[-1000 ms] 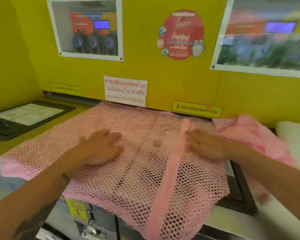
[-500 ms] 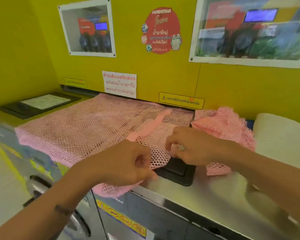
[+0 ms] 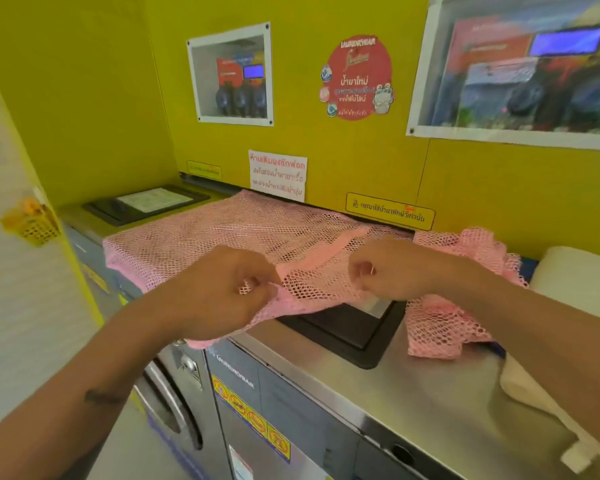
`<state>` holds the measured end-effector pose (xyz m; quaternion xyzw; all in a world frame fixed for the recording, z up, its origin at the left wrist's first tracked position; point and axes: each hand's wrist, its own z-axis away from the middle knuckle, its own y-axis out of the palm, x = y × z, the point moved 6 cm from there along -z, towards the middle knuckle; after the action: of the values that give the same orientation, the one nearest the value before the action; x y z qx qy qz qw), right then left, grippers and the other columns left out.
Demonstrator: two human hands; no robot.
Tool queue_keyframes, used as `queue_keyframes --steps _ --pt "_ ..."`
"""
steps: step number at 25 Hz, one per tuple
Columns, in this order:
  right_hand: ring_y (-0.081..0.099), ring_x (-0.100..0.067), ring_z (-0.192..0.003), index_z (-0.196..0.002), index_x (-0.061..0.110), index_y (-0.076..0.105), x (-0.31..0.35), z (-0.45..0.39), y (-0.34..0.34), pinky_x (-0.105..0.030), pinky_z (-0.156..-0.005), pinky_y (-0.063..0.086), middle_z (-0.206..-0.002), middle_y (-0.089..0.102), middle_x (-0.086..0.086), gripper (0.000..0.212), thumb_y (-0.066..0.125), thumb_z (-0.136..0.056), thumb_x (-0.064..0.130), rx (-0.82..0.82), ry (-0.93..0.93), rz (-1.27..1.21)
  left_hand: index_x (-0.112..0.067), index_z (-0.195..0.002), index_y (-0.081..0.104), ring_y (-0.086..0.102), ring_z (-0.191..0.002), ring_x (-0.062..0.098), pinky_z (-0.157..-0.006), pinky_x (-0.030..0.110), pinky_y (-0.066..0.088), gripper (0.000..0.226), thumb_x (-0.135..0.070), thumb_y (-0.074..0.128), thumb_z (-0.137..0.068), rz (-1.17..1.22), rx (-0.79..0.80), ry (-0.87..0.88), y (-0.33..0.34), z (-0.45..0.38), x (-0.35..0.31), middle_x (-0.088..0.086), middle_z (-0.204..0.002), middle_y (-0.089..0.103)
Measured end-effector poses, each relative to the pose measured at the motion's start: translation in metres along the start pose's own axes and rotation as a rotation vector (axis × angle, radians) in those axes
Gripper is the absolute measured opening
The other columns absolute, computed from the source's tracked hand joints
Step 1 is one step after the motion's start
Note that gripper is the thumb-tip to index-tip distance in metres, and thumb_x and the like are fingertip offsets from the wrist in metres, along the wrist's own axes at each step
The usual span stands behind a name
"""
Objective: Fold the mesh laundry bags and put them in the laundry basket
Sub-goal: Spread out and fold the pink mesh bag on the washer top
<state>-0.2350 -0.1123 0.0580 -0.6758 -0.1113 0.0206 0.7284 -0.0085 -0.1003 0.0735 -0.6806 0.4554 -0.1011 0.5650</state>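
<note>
A pink mesh laundry bag (image 3: pixel 222 233) lies spread on top of a steel washing machine (image 3: pixel 413 393), its near edge lifted. My left hand (image 3: pixel 219 292) pinches that near edge at the front left corner. My right hand (image 3: pixel 392 268) grips the same edge further right, fingers curled into the mesh. A second pink mesh bag (image 3: pixel 440 323) lies crumpled to the right, partly behind my right forearm. No laundry basket shows in this view.
A yellow wall with signs and framed pictures (image 3: pixel 232 74) rises right behind the machines. Black detergent lids (image 3: pixel 343 330) sit in the machine tops. A white folded cloth (image 3: pixel 575 285) lies at the far right. A small yellow basket (image 3: pixel 32 220) hangs on the left wall.
Both hands left their flat spread on the bag, moved to its near edge and took hold of it. The edge is now raised off the machine top, and the camera has drawn back.
</note>
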Motion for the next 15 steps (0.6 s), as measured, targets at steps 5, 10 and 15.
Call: queue_keyframes --steps 5,10,15 --pt "0.042 -0.029 -0.129 -0.138 0.032 0.047 -0.075 0.033 -0.045 -0.044 -0.098 0.046 -0.145 0.044 -0.005 0.053 0.056 -0.087 0.019 -0.082 0.334 0.206 -0.018 -0.083 0.074 0.068 -0.092 0.021 -0.084 0.033 0.050 0.034 -0.043 0.051 -0.089 0.442 0.083 0.112 -0.002 -0.011 -0.035 0.001 -0.088 0.073" --pt "0.044 0.001 -0.072 -0.142 0.019 0.047 -0.104 0.077 -0.015 -0.014 -0.053 0.037 -0.133 0.051 0.001 0.049 0.051 -0.094 0.010 0.225 0.364 0.122 -0.023 -0.090 0.070 0.067 -0.087 0.014 -0.087 0.035 0.053 0.011 -0.025 0.060 -0.093 0.483 0.078 0.133 0.032 -0.061 -0.076 -0.002 -0.086 0.071" --pt "0.061 -0.021 -0.081 -0.094 0.020 0.063 -0.112 0.088 -0.057 -0.033 -0.064 0.049 -0.092 0.063 -0.001 0.005 0.061 -0.094 0.016 -0.421 0.287 -0.496 -0.032 -0.155 0.004 0.049 -0.122 0.009 -0.101 0.026 0.038 0.093 -0.050 0.065 -0.087 0.260 0.450 0.012 0.115 -0.095 -0.121 -0.008 -0.145 0.047"
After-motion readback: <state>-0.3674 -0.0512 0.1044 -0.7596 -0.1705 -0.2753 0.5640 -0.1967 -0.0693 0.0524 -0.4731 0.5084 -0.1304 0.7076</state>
